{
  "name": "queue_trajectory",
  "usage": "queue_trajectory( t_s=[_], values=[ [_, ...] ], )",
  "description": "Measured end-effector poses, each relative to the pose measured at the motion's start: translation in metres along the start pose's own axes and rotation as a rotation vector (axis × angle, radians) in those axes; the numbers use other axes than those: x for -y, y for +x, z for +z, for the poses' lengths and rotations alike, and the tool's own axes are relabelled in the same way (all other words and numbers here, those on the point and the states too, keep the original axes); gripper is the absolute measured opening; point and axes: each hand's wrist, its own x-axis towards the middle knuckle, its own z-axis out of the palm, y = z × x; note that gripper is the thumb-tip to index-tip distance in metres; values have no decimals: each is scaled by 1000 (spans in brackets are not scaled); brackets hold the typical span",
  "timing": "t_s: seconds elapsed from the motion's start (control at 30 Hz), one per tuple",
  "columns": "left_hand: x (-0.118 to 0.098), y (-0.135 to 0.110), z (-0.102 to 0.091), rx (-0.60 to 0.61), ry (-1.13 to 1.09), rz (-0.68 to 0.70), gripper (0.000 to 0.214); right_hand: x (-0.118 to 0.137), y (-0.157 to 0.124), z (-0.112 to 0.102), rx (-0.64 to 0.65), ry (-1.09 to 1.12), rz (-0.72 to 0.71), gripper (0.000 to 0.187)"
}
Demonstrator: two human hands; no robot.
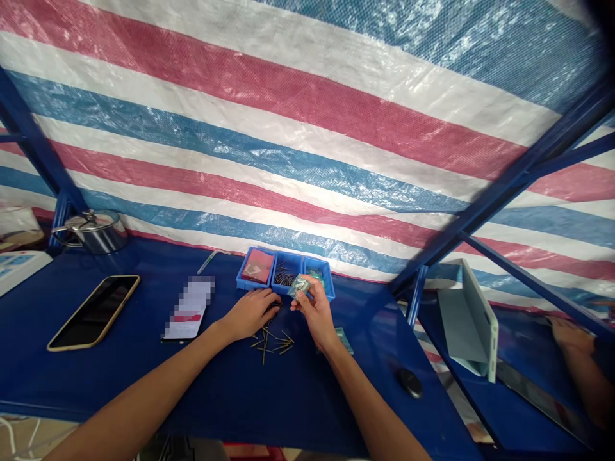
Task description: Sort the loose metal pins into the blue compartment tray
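Note:
My right hand point(314, 310) is raised and closed on a small clear plastic bag point(298, 286) with pale contents I cannot make out. It is in front of the right blue bin point(328, 288). On the table, before the left and middle bins, lies my left hand point(252, 312). Its fingers are bent and its thumb is close to the index finger, with something dark between them that is too small to name. Loose brass-coloured, screw-like pieces point(264, 349) are scattered just below it. More dark thin pieces point(284, 276) fill the middle bin.
Around the blue table point(230, 390) stand a pink packet point(257, 266) in the left bin, a lit phone point(187, 314), a dark phone point(93, 314), a pen point(206, 262), a metal pot point(98, 232), another plastic bag point(344, 340) and a black mouse-like object point(409, 383). A co-worker's hand point(571, 336) shows right.

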Motion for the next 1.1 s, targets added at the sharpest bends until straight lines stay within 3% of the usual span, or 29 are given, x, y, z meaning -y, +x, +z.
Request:
queue_trajectory(
  t_s=[0.23,0.4,0.53,0.77,1.1],
  values=[
    [-1,1,-1,13,13,-5,24,-3,3,-1,-17,-88,-45,53],
    [-2,1,-2,17,19,-8,23,-4,4,-1,-20,-132,-60,32],
    [-3,0,-2,23,21,-14,21,-3,3,-2,-8,-112,-57,26],
    [0,0,1,13,27,-8,22,-2,1,0,25,-23,-31,26],
    [2,0,3,4,41,-7,22,0,3,-1,14,-79,-85,30]
  ],
)
